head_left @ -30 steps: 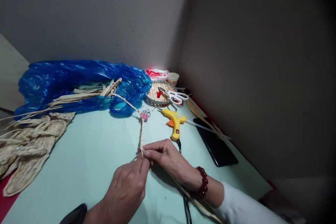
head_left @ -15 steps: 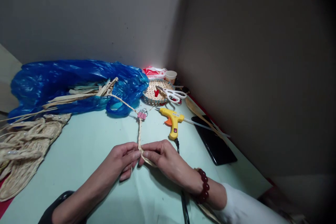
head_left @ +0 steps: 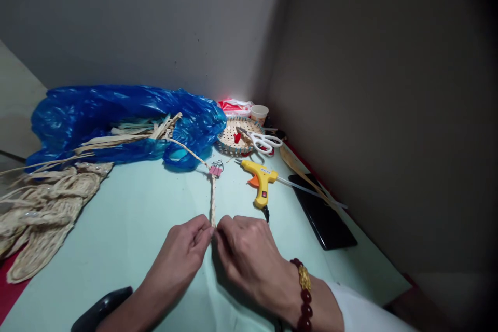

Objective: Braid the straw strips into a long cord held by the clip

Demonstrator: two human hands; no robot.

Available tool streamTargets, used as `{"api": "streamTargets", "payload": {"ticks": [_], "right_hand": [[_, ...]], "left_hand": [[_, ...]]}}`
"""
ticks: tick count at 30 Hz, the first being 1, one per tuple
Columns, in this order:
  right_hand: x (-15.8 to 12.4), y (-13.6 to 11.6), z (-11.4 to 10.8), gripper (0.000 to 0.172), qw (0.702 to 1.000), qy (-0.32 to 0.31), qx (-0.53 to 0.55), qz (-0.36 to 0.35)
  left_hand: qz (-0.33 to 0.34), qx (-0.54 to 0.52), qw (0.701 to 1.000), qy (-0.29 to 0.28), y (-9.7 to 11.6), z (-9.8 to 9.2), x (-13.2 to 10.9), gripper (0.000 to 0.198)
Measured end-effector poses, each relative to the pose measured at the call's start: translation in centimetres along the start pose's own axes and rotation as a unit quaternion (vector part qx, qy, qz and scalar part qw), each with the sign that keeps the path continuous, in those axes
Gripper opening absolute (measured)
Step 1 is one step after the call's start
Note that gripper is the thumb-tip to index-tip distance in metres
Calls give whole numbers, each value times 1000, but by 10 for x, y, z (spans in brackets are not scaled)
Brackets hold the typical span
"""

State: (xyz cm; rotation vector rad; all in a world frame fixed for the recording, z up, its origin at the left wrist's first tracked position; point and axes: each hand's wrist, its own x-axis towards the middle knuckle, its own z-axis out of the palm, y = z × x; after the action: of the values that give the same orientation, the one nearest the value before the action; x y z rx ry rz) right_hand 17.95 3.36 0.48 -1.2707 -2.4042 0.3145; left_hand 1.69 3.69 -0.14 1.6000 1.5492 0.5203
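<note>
A pale straw braid (head_left: 213,199) runs down from a pink binder clip (head_left: 216,169) to my two hands. My left hand (head_left: 189,249) pinches the braid's lower end between thumb and fingers. Close beside it on the right, my right hand (head_left: 249,254) is curled with its knuckles up, its fingers closed at the same end; the strands inside it are mostly hidden. Beyond the clip, a thin plaited length slants up left to a bundle of straw strands (head_left: 167,127) lying on a blue plastic bag (head_left: 128,101).
Right of the braid lies a yellow glue gun (head_left: 263,181); farther right, a black tablet-like slab (head_left: 324,218). Behind are white-handled scissors (head_left: 264,141) on a woven basket (head_left: 229,140) and a paper cup (head_left: 259,113). Woven straw pieces (head_left: 54,218) lie at left.
My right hand has rolled over, knuckles now up, and its strands no longer show. My left fingers have closed tighter. The whole view has shifted slightly.
</note>
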Motion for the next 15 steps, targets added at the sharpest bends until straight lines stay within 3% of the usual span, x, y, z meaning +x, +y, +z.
{"api": "streamTargets", "payload": {"ticks": [4,7,10,15], "right_hand": [[-5,-5,9,8,992,62,-70,-90],[-5,-9,11,12,971,113,-134,-159],[-4,-12,14,21,952,170,-179,-179],[-8,-16,26,22,946,193,-174,-193]], "left_hand": [[-1,-124,992,-15,-1,3,-2,30],[-40,-260,964,-43,-6,6,-3,30],[-87,-348,931,-70,-10,10,-4,34],[-92,-375,921,-56,-8,12,-6,36]]}}
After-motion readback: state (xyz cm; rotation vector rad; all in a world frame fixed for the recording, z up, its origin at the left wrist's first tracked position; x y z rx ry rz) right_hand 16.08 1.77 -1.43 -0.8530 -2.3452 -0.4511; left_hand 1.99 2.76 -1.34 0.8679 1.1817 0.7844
